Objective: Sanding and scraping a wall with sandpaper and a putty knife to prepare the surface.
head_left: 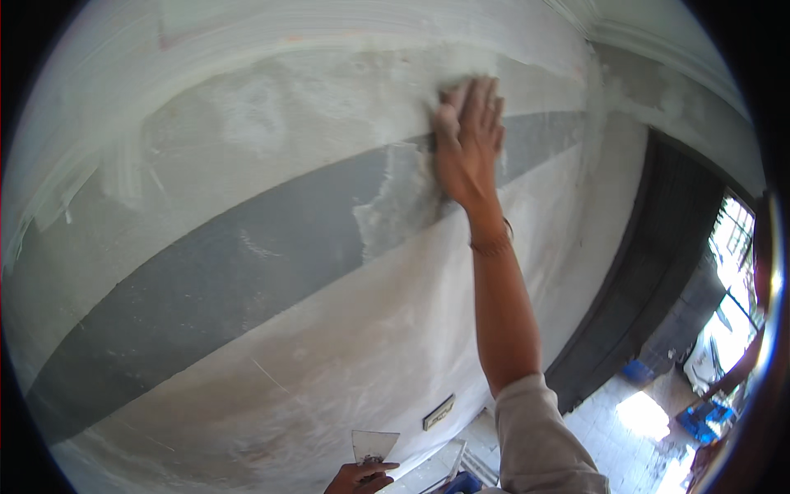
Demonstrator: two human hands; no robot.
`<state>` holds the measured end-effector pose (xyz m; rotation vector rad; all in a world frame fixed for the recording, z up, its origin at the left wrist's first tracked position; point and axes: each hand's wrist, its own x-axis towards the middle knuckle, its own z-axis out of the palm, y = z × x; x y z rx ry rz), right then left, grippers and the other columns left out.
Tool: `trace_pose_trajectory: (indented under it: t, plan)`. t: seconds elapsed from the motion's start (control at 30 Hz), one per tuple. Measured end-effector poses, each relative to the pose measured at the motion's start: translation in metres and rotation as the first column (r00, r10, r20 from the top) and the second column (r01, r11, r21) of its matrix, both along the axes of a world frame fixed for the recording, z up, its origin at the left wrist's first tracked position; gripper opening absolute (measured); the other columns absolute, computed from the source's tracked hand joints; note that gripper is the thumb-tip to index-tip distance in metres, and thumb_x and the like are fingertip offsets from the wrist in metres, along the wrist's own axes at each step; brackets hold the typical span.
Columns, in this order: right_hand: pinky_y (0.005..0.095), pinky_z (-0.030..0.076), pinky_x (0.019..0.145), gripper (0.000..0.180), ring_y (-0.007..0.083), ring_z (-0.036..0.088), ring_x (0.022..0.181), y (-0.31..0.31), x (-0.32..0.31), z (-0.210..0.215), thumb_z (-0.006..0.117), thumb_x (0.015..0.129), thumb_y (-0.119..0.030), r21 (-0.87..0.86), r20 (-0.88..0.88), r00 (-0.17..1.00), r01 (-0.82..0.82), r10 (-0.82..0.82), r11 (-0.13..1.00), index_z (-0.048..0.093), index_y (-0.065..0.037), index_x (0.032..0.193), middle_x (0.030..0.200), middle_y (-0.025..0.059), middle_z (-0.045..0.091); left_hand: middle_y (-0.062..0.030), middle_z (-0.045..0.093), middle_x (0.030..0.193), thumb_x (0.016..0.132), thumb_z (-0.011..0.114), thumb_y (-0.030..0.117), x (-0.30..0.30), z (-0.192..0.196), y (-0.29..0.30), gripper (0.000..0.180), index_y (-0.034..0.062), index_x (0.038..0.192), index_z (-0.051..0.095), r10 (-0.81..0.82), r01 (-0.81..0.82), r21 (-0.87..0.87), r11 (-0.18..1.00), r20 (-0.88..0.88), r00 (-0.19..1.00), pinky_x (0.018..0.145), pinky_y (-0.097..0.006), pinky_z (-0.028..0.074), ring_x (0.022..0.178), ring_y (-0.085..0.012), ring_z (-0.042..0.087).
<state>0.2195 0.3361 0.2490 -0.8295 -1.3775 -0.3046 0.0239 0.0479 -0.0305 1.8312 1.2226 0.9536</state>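
High on the wall [271, 329] my right hand [469, 148] lies flat with its fingers stretched out and nothing held. Its palm covers part of a rough light patch [395, 198] on a dark grey painted band [271, 230] that curves across the wall. A thin bracelet [491, 244] circles that wrist. Low in the view, my left hand [360, 478] is closed round the handle of a putty knife [374, 445], its flat blade pointing up. The handle is mostly hidden by the fingers, and the lower part of this hand falls outside the picture.
A wall socket plate [439, 412] sits low on the wall. A dark door frame [642, 272] stands to the right, beside a bright opening [732, 239]. Blue items [706, 420] lie on the tiled floor [597, 412]. A ceiling moulding [658, 45] runs above.
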Motion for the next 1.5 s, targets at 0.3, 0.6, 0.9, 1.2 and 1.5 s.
trace_pose_trajectory:
  t: [0.3, 0.6, 0.9, 1.2, 1.5]
  plan:
    - [0.0620, -0.003, 0.104, 0.100, 0.0483, 0.001, 0.136, -0.138, -0.130, -0.095, 0.024, 0.082, -0.072, -0.118, 0.270, 0.945, -0.160, 0.187, 0.980, 0.016, 0.009, 0.140, 0.147, 0.0288, 0.008, -0.0006, 0.043, 0.053, 0.081, 0.064, 0.006, 0.007, 0.009, -0.043, 0.024, 0.0086, 0.104, 0.067, -0.001, 0.001, 0.010, 1.000, -0.021, 1.000, 0.046, -0.027, 0.034, 0.045, -0.0094, 0.038]
    - [0.0578, -0.001, 0.106, 0.086, 0.0456, 0.010, 0.136, -0.147, -0.150, -0.094, 0.036, 0.086, -0.062, -0.002, 0.216, 0.954, -0.210, 0.206, 0.978, 0.026, 0.006, 0.138, 0.146, 0.0271, 0.017, 0.0005, 0.049, 0.052, 0.087, 0.054, 0.009, -0.025, 0.006, -0.108, 0.017, 0.0014, 0.092, 0.069, 0.395, -0.358, -0.254, 0.899, 0.114, 0.911, 0.038, -0.024, 0.033, 0.037, -0.0070, 0.038]
    - [0.0562, 0.004, 0.107, 0.076, 0.0458, 0.015, 0.135, -0.145, -0.157, -0.107, 0.037, 0.091, -0.053, 0.119, 0.163, 0.970, -0.202, 0.182, 0.972, 0.028, 0.007, 0.137, 0.144, 0.0273, 0.023, 0.0000, 0.054, 0.062, 0.088, 0.052, 0.006, -0.035, 0.003, -0.138, 0.017, 0.0030, 0.094, 0.068, 0.565, -0.506, -0.289, 0.813, 0.181, 0.805, 0.041, -0.024, 0.036, 0.044, -0.0071, 0.042]
    - [0.0382, 0.038, 0.099, 0.058, 0.0288, 0.046, 0.117, -0.191, -0.101, -0.096, 0.035, 0.097, -0.044, 0.432, -0.760, 0.018, -0.733, 0.649, 0.526, 0.039, 0.003, 0.130, 0.126, 0.0133, 0.049, 0.0011, 0.053, 0.061, 0.088, 0.051, 0.004, -0.027, -0.019, -0.175, 0.018, 0.0004, 0.095, 0.067, 0.672, -0.589, -0.332, 0.737, 0.257, 0.695, 0.040, -0.023, 0.034, 0.044, -0.0058, 0.041]
    - [0.0393, 0.046, 0.090, 0.060, 0.0278, 0.054, 0.107, -0.183, -0.024, -0.176, 0.039, 0.094, -0.050, 0.324, -0.876, -0.064, -0.813, 0.478, 0.484, 0.039, -0.004, 0.132, 0.122, 0.0130, 0.052, 0.0009, 0.053, 0.060, 0.089, 0.055, 0.009, -0.052, -0.024, -0.160, 0.017, 0.0019, 0.097, 0.068, 0.658, -0.613, -0.259, 0.746, 0.147, 0.738, 0.042, -0.022, 0.036, 0.045, -0.0048, 0.043]
